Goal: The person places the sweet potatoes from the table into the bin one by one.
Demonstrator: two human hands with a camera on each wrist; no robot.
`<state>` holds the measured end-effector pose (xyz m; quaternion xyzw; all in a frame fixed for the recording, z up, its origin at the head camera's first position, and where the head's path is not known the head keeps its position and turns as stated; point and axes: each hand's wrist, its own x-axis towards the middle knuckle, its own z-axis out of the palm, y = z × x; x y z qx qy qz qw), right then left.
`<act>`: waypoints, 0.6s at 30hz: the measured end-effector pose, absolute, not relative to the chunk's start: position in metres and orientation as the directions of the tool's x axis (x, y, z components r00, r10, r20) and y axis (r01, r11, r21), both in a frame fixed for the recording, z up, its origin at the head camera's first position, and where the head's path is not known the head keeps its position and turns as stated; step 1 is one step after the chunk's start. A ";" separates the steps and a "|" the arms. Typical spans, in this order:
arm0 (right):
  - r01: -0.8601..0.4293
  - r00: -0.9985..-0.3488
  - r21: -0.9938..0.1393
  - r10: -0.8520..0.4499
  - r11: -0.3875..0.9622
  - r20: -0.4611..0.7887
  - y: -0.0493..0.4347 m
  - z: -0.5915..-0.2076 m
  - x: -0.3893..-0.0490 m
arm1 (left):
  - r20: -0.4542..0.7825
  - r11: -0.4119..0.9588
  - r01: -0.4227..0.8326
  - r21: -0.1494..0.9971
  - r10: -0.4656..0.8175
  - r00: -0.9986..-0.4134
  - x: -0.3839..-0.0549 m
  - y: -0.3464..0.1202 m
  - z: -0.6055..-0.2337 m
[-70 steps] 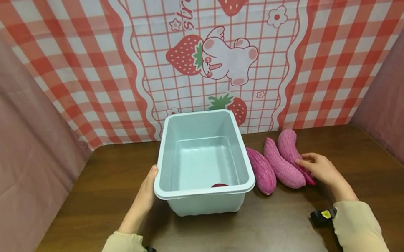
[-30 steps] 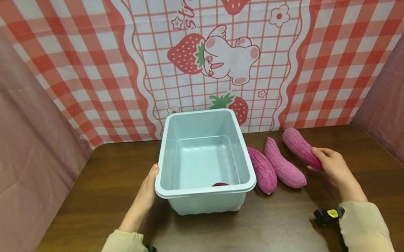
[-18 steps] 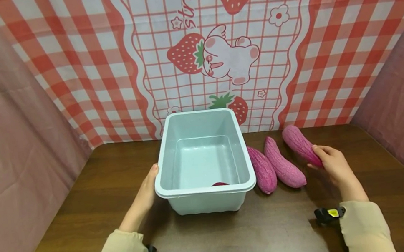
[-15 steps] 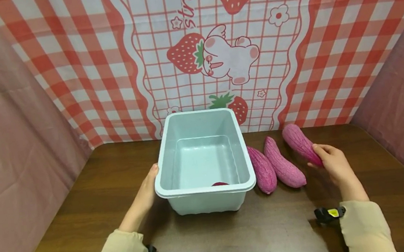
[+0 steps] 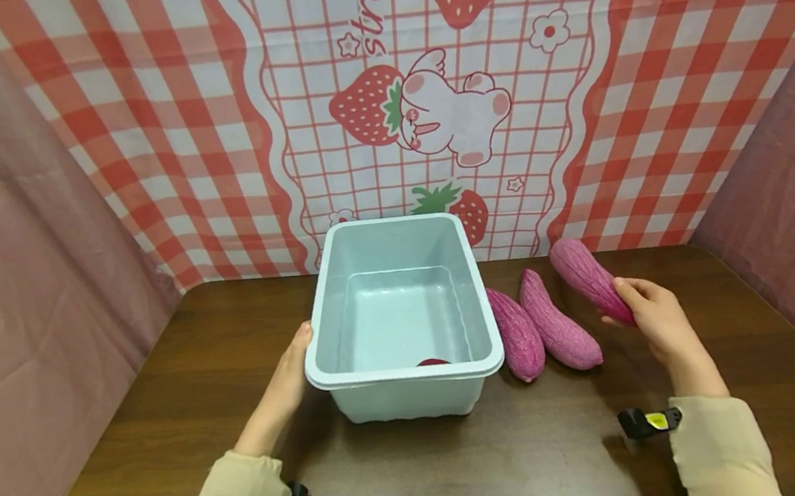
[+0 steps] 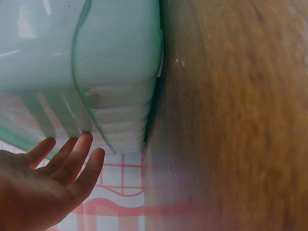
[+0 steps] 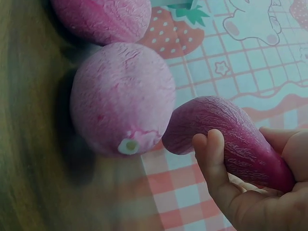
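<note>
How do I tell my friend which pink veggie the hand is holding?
Find the pale tub on the brown table. Right of it lie two pink vegetables, then comes the right hand. Yours is the held vegetable, its darker end in that hand's grip; its two neighbours lie untouched.

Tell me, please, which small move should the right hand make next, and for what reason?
I would probably raise the held pink vegetable above the rim of the basin before moving it sideways. The fingers of the right hand grip one end, while a paler vegetable and a darker vegetable lie between it and the basin. The left hand touches the basin's side, which may steady it.
</note>
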<state>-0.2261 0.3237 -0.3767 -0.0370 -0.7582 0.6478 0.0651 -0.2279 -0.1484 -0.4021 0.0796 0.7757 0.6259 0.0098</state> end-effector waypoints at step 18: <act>-0.115 -0.985 -0.992 0.126 0.050 0.120 0.311 -0.363 -0.220 | 0.076 0.216 0.105 0.971 0.138 -0.988 -0.225 -0.148 -0.399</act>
